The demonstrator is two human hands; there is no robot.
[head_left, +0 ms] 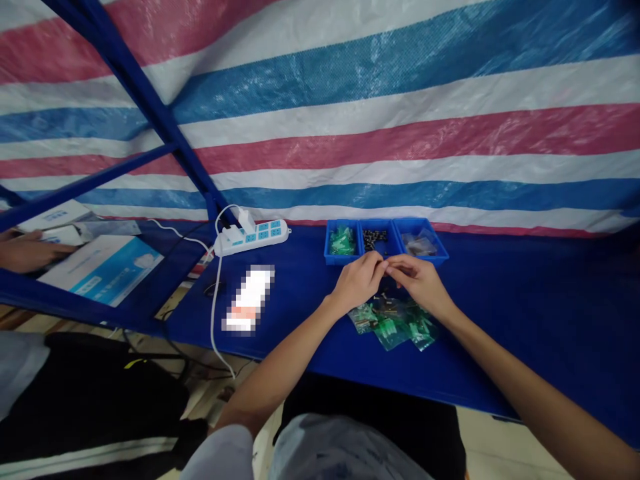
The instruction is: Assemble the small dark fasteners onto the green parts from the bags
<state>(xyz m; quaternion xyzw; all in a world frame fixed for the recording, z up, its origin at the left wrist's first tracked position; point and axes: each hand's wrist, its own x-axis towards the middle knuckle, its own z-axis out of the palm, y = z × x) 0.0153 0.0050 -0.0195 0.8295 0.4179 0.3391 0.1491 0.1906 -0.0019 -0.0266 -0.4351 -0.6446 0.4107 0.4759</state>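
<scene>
Left hand (pixel 357 279) and right hand (pixel 419 279) meet in front of you at the fingertips, the fingers of each curled inward. Whether either pinches a small part I cannot tell, since the fingers hide whatever may lie between them.

Just below them, on your side, flat clear plastic packets with green contents (pixel 393 333) lie overlapping on the dark blue surface (pixel 515 300). For fingertip work this fine, rest your wrists low, so that anything you drop lands on the packets. Let one hand steady and the other make the small turns; use a light grip, as thin film probably creases and slides easily. Fanning the packets apart should make each simpler to lift.

Just beyond your fingertips, three open-topped blue plastic bins stand side by side. The left bin (pixel 336 259) holds green pieces in clear wrapping (pixel 343 241), the middle one small black parts (pixel 375 235), the right one translucent film packets (pixel 421 243). All are within short reach, so you can work without leaning.

Off to your left lie a blurred bright rectangle (pixel 249 300) and a white power strip with light-blue socket faces (pixel 265 235); mind your left elbow near its white cable (pixel 214 320). Farther left, a co-worker's hand (pixel 35 252) is near a flat white-and-blue box (pixel 105 270).
</scene>
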